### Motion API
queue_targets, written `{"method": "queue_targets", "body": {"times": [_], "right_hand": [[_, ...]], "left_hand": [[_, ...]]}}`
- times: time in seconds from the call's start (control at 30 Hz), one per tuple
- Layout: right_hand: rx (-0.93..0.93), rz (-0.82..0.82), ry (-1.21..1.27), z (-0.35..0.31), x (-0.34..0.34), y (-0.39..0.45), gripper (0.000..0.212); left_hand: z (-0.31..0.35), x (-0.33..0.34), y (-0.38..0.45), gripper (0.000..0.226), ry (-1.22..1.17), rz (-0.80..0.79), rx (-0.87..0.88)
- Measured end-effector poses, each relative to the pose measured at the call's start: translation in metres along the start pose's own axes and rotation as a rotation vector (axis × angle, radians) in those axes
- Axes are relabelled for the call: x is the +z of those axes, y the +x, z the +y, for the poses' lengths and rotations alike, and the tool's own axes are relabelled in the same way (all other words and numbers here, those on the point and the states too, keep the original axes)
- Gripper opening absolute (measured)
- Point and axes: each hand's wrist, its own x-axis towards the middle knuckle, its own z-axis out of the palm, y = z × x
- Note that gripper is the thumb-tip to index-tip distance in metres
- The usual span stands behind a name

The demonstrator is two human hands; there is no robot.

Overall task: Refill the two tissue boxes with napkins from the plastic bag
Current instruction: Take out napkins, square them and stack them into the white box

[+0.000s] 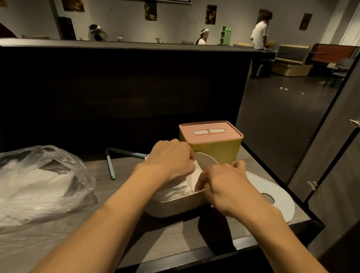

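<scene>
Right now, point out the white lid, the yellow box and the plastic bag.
white lid (280, 195), head view, flat top right of its hole.
yellow box (219, 150), head view, its front wall.
plastic bag (34, 184), head view, its crumpled middle.

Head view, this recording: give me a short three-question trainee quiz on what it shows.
1. True or false: the yellow box has its pink lid on.
2. Where does the white lid lie? A) on the white box B) on the table, right of the white box C) inside the plastic bag
3. Fill in: both hands are at the open white box, which holds ____.

Key: 1 true. 2 B. 3 napkins; more sit in the plastic bag on the left of the table.
</scene>
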Motion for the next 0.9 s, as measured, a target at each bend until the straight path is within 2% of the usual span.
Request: {"method": "queue_targets", "body": {"times": [0.13,0.23,0.43,0.6,0.7,0.77,0.9], "right_hand": [[0.06,-0.042,0.044,0.002,0.0,0.006,0.036],[0.097,-0.008,0.112,0.001,0.0,0.005,0.032],[0.09,0.256,0.115,-0.016,-0.006,0.004,0.035],[-0.018,0.454,0.191,-0.069,-0.014,0.005,0.032],[-0.145,0.449,0.279,-0.117,-0.008,0.009,0.028],[-0.248,0.378,0.356,-0.152,0.002,0.013,0.028],[-0.414,0.146,0.471,-0.218,0.035,0.037,0.032]], "left_hand": [[-0.004,-0.003,-0.003,0.033,-0.057,-0.041,0.014],[-0.007,-0.004,-0.01,0.031,-0.117,0.025,0.023],[-0.025,-0.009,-0.031,0.03,-0.338,0.271,-0.005],[-0.072,-0.017,-0.074,0.02,-0.473,0.369,-0.175],[-0.114,-0.029,-0.113,0.024,-0.507,0.406,-0.345],[-0.148,-0.035,-0.138,0.03,-0.468,0.386,-0.46],[-0.214,-0.027,-0.16,0.036,-0.295,0.176,-0.613]]}}
